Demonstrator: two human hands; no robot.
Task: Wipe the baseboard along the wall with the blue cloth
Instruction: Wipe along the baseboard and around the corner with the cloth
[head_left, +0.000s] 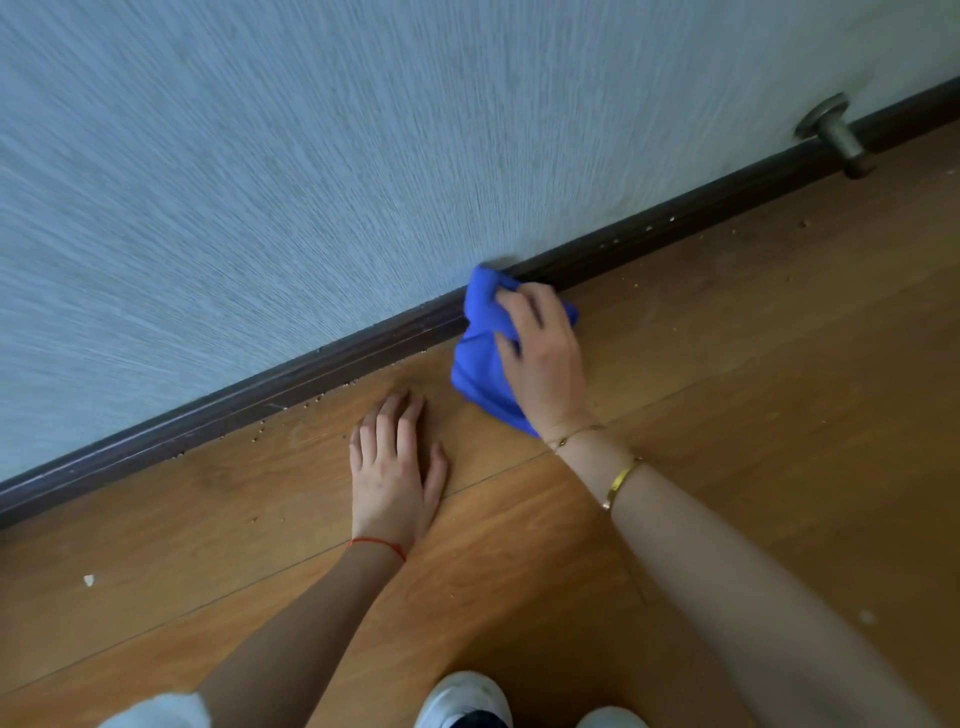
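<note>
Wooden floor (727, 395) meets a pale textured wall (260, 182) along a dark baseboard (322, 364) that runs diagonally across our view, and crumbs lie scattered on the boards just beside the trim. We judge the step in hand to be a wiping pass: to do it well we should keep the blue cloth (480, 358) bunched firmly against both the face and the top lip of the baseboard, press evenly, and draw it along the wall in one direction, so that the dust gathers in the cloth rather than dropping back onto the floor. Ahead on the right a metal doorstop (836, 136) juts from the foot of the wall, and we would need to work around it. Our right hand (540, 358) grasps the cloth, fingers curled into its folds, with the upper bunch pushed against the baseboard and the rest trailing on the floor beneath the palm. Our left hand (397, 467) holds nothing; it lies flat on the floor near the baseboard, fingers nearly straight, seemingly propping us as we lean in.
</note>
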